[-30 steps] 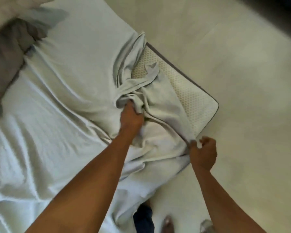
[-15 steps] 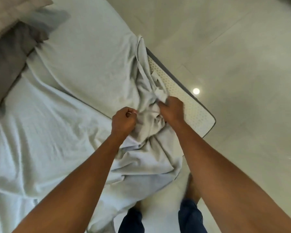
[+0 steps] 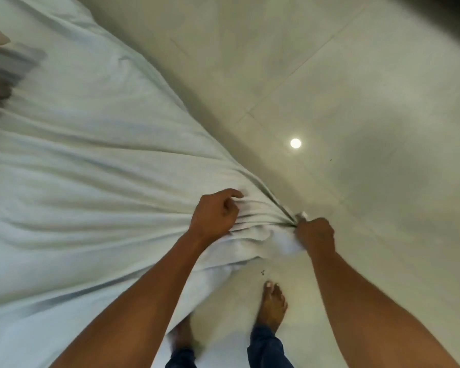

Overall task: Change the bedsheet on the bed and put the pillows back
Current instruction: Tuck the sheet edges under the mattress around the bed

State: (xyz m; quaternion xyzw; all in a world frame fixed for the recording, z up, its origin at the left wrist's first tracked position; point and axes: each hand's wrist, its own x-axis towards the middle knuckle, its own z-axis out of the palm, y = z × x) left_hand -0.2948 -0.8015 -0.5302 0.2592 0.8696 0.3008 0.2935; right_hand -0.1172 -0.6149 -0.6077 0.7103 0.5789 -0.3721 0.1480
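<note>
We judge the pale soft cloth bedsheet (image 3: 96, 160) light and limp — right hand (image 3: 315, 235) fingers clench its corner; left hand (image 3: 214, 216) rests on it, loosely curled.

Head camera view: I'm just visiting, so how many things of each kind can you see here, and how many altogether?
Hands: 2, the left hand and the right hand
Bedsheet: 1
Bare feet: 2, the right foot and the blurred left foot
Light reflection: 1
Total: 6
</note>
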